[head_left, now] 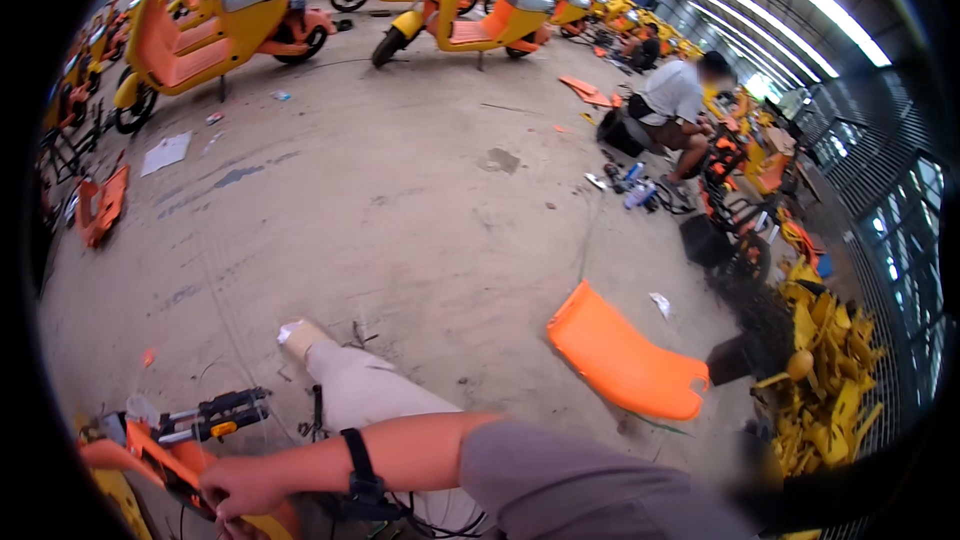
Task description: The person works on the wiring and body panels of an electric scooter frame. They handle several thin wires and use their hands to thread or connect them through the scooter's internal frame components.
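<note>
My right arm, in a grey sleeve with a black strap on the forearm, reaches across to the lower left. At its end my right hand [238,487] is closed, fingers bent against an orange scooter body part [150,455]; whatever is pinched there is hidden. Just beneath, a bit of skin at the lower edge may belong to my left hand, but its fingers cannot be made out. Beside the part lies a black and silver fork-like piece [215,418]. Past my forearm stretches my leg [370,390] in light trousers, ending in a tan shoe.
On the floor to the right lies a curved orange panel [625,355]. A heap of yellow parts [825,380] lines the right side. Farther off, a person [680,100] sits working among loose parts. Yellow-orange scooters [215,25] stand in rows at the back; another orange piece [102,205] rests far left.
</note>
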Available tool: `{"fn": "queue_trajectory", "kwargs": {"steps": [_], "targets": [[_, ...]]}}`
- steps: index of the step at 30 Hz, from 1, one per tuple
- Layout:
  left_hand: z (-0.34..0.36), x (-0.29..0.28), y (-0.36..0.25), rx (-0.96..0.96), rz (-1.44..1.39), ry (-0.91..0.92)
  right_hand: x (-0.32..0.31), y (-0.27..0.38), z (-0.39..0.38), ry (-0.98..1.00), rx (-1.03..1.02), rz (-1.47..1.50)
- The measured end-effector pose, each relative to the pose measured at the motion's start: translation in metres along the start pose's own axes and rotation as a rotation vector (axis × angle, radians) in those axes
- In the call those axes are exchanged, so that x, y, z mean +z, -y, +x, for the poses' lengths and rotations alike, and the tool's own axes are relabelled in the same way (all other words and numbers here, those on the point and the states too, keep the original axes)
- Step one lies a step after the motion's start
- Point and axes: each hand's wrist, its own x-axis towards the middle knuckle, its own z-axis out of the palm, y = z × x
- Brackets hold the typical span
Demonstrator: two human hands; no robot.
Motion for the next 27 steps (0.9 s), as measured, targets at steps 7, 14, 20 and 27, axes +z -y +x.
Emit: {"fn": "queue_trajectory", "kwargs": {"steps": [7, 14, 20, 27], "targets": [[0.011, -0.013, -0.001, -0.085, 0.157, -0.045, 0.010, -0.008, 0.012, 0.032, 0.130, 0.167], [0.029, -0.035, 0.020, 0.023, 0.020, 0.000, 0.024, -0.016, 0.024, 0.119, 0.239, 0.492], [0.017, -0.021, 0.009, -0.007, -0.044, 0.039, 0.017, -0.003, 0.013, 0.016, 0.197, 0.203], [0.027, -0.049, 0.045, 0.044, -0.196, -0.085, 0.040, -0.019, 0.029, 0.091, 0.158, 0.183]]}}
